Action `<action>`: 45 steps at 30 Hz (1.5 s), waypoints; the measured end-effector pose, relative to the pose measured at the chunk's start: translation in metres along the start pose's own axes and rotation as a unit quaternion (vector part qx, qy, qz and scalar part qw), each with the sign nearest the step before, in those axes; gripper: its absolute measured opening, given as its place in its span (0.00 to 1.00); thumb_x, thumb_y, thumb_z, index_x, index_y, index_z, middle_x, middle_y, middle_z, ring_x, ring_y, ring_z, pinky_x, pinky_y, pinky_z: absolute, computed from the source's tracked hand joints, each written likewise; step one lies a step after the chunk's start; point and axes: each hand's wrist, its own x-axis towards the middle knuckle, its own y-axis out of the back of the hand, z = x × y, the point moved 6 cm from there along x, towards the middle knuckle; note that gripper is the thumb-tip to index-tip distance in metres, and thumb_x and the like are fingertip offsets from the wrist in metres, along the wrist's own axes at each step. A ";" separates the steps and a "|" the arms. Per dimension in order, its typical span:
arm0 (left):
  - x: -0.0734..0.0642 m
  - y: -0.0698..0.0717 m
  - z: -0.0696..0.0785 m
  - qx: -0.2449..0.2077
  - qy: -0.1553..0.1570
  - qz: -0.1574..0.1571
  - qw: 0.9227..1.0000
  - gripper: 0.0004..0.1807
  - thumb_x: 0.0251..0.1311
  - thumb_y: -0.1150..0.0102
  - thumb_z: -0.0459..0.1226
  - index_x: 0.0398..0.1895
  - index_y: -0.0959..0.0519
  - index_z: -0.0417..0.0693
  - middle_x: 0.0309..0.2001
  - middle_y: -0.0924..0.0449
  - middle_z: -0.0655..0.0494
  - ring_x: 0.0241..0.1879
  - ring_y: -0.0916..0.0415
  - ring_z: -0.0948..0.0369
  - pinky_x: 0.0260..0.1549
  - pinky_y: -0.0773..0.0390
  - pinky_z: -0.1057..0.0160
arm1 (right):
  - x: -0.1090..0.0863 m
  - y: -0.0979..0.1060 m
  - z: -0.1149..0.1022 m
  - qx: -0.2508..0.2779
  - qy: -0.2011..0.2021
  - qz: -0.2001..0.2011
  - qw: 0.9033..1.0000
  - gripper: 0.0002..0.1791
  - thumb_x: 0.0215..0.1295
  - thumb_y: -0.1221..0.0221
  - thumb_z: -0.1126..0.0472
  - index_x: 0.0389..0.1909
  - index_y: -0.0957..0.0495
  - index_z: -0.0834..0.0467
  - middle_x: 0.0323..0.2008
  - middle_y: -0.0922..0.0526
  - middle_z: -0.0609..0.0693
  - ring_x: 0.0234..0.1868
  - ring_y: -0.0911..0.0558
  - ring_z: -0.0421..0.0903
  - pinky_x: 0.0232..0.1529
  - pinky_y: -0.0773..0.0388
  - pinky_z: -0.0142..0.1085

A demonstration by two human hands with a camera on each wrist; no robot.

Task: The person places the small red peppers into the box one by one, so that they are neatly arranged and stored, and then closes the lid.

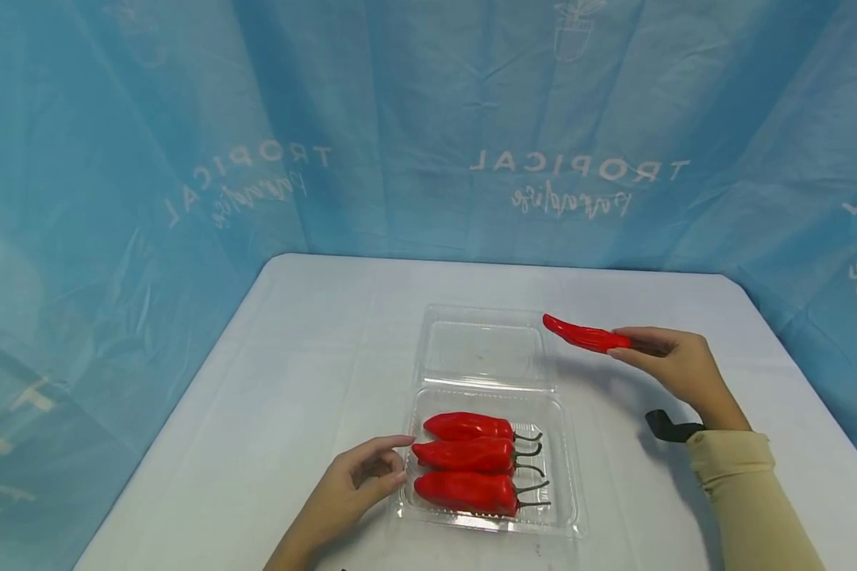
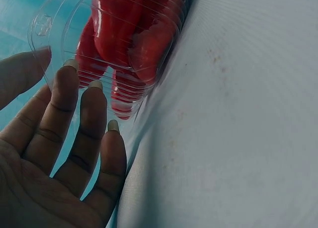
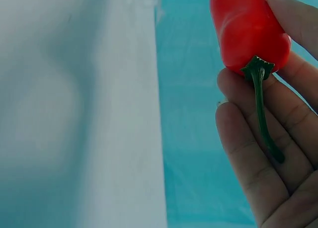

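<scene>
My right hand pinches a red pepper near its stem end, raised over the right side of the table, with the tip toward the left. In the right wrist view its green stem hangs across the fingers. A clear plastic clamshell box lies with several red peppers inside, stems to the right. Beside the box's left edge is my left hand, thumb and index finger apart. The left wrist view has its fingertips right at the clear wall, in front of the peppers.
The box's clear lid is folded back flat behind it on the white table. Blue printed curtains hang round the back and sides. A black strap piece shows at the right wrist.
</scene>
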 end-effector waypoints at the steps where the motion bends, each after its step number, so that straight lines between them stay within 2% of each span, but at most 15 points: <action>1: 0.000 0.000 0.000 0.001 0.001 0.001 1.000 0.22 0.68 0.36 0.37 0.64 0.22 0.47 0.38 0.17 0.54 0.40 0.19 0.59 0.51 0.19 0.63 | -0.001 -0.001 -0.005 0.001 0.012 0.003 1.000 0.30 0.59 0.29 0.39 0.57 0.15 0.53 0.50 0.13 0.54 0.44 0.15 0.49 0.39 0.19 0.26; 4: 0.002 0.000 -0.001 -0.001 0.005 0.003 1.000 0.22 0.68 0.35 0.38 0.64 0.21 0.50 0.38 0.18 0.55 0.40 0.20 0.59 0.51 0.19 0.63 | -0.008 -0.007 -0.019 -0.003 0.046 0.007 0.999 0.27 0.60 0.28 0.43 0.54 0.14 0.54 0.46 0.12 0.53 0.41 0.14 0.48 0.38 0.19 0.26; 10: 0.002 -0.001 -0.001 -0.006 -0.002 0.000 1.000 0.22 0.67 0.35 0.36 0.64 0.22 0.49 0.39 0.18 0.55 0.41 0.20 0.59 0.50 0.19 0.62 | -0.024 -0.022 -0.052 -0.014 0.100 0.012 0.995 0.22 0.57 0.25 0.46 0.49 0.12 0.51 0.42 0.11 0.48 0.39 0.14 0.45 0.37 0.18 0.29; 17: 0.003 -0.003 0.001 -0.007 -0.024 -0.002 1.000 0.22 0.67 0.35 0.35 0.64 0.22 0.47 0.39 0.18 0.55 0.41 0.20 0.58 0.49 0.18 0.62 | -0.033 -0.036 -0.083 -0.005 0.172 -0.002 0.985 0.19 0.56 0.23 0.52 0.49 0.11 0.49 0.43 0.11 0.44 0.41 0.13 0.42 0.39 0.16 0.31; 20: 0.004 -0.003 0.001 -0.011 -0.028 -0.002 1.000 0.22 0.68 0.35 0.35 0.64 0.22 0.47 0.39 0.18 0.53 0.41 0.20 0.59 0.49 0.18 0.62 | -0.037 -0.042 -0.094 0.000 0.192 -0.011 0.981 0.20 0.55 0.23 0.53 0.49 0.12 0.49 0.44 0.11 0.41 0.41 0.13 0.41 0.40 0.14 0.37; 24: 0.004 -0.004 0.002 -0.011 -0.027 -0.003 1.000 0.22 0.68 0.36 0.35 0.64 0.22 0.45 0.39 0.18 0.51 0.40 0.20 0.59 0.49 0.18 0.62 | -0.044 -0.048 -0.107 0.005 0.206 -0.022 0.978 0.21 0.54 0.23 0.53 0.50 0.12 0.50 0.44 0.12 0.41 0.42 0.13 0.40 0.41 0.13 0.43; 32: 0.003 -0.003 0.004 -0.005 -0.020 0.001 1.000 0.22 0.68 0.35 0.36 0.64 0.22 0.47 0.39 0.18 0.51 0.40 0.20 0.59 0.49 0.18 0.62 | -0.053 -0.067 -0.124 0.007 0.225 -0.047 0.973 0.22 0.56 0.23 0.52 0.51 0.12 0.52 0.45 0.12 0.40 0.43 0.13 0.40 0.42 0.14 0.45; 40: 0.003 -0.004 0.004 -0.005 -0.012 -0.002 1.000 0.22 0.67 0.35 0.36 0.64 0.22 0.48 0.39 0.18 0.55 0.41 0.20 0.58 0.50 0.19 0.62 | -0.060 -0.085 -0.130 0.006 0.204 -0.100 0.974 0.21 0.56 0.25 0.45 0.50 0.12 0.47 0.43 0.13 0.35 0.43 0.14 0.36 0.42 0.14 0.41; 43: 0.003 -0.005 0.004 -0.006 -0.018 -0.004 1.000 0.22 0.68 0.35 0.37 0.64 0.22 0.48 0.39 0.18 0.53 0.41 0.20 0.58 0.50 0.19 0.62 | -0.063 -0.087 -0.132 -0.005 0.203 -0.116 0.972 0.20 0.56 0.25 0.45 0.48 0.12 0.46 0.42 0.13 0.34 0.42 0.14 0.35 0.43 0.14 0.37; 45: 0.003 -0.005 0.004 -0.008 -0.024 -0.003 1.000 0.22 0.67 0.35 0.36 0.64 0.22 0.48 0.39 0.18 0.57 0.41 0.20 0.58 0.50 0.19 0.62 | -0.064 -0.091 -0.134 -0.011 0.205 -0.131 0.970 0.19 0.57 0.26 0.45 0.48 0.12 0.46 0.42 0.13 0.35 0.42 0.14 0.35 0.42 0.15 0.36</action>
